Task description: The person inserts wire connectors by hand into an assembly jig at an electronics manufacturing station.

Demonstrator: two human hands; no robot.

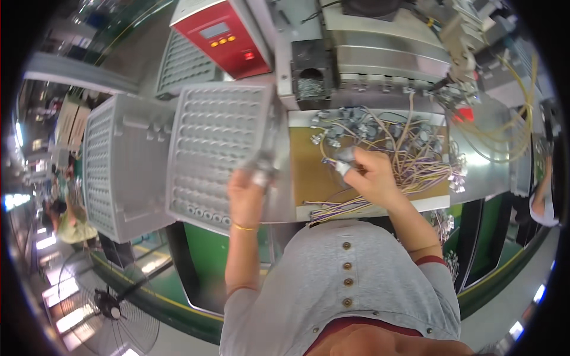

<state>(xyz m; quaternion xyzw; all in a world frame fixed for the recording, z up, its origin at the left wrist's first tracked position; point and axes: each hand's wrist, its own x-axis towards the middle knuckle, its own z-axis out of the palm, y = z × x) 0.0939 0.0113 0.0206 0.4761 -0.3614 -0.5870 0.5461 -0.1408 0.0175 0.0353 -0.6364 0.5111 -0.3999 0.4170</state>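
Observation:
My left hand, with a thin yellow band at the wrist, is over the right edge of a grey tray with rows of round pockets. Its fingers are pinched on a small grey part, smeared by motion. My right hand is closed on a wired part with a pale end and thin coloured wires, above a brown board. Beyond and right of that hand lies a tangled pile of round grey parts with yellow and purple wires, several ending in clear or white plugs.
Another pocketed grey tray stands tilted at the left. A red control box with yellow buttons is behind the trays. At the back are a black bin of small metal pieces and a metal fixture. A fan stands lower left.

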